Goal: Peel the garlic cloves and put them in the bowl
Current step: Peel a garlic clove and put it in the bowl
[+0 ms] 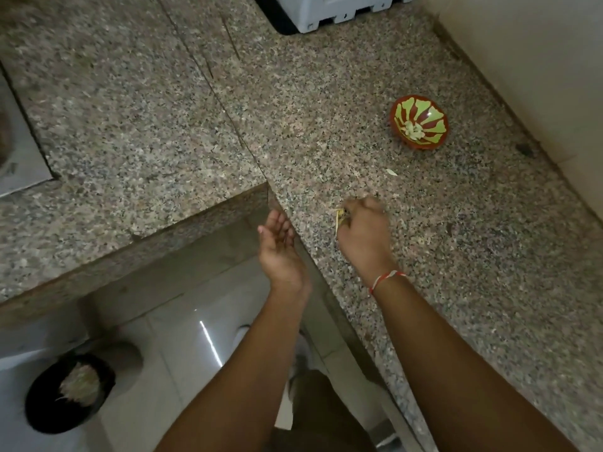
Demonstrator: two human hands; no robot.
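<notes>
A small red and green striped bowl (421, 120) stands on the granite counter (326, 132) at the far right, with several pale peeled garlic cloves (413, 129) in its bottom. My right hand (363, 236) rests on the counter near its edge, fingers curled round thin yellowish garlic peels (339, 218). My left hand (277, 246) hovers palm up just off the counter edge, fingers relaxed and holding nothing. One loose peel (391, 172) lies on the counter between my right hand and the bowl.
A black bin (42, 406) with scraps inside stands on the tiled floor at the lower left. A grey appliance base (326, 11) sits at the counter's back. A wall (538, 60) borders the counter on the right. A steel sink edge (16, 164) shows at the left.
</notes>
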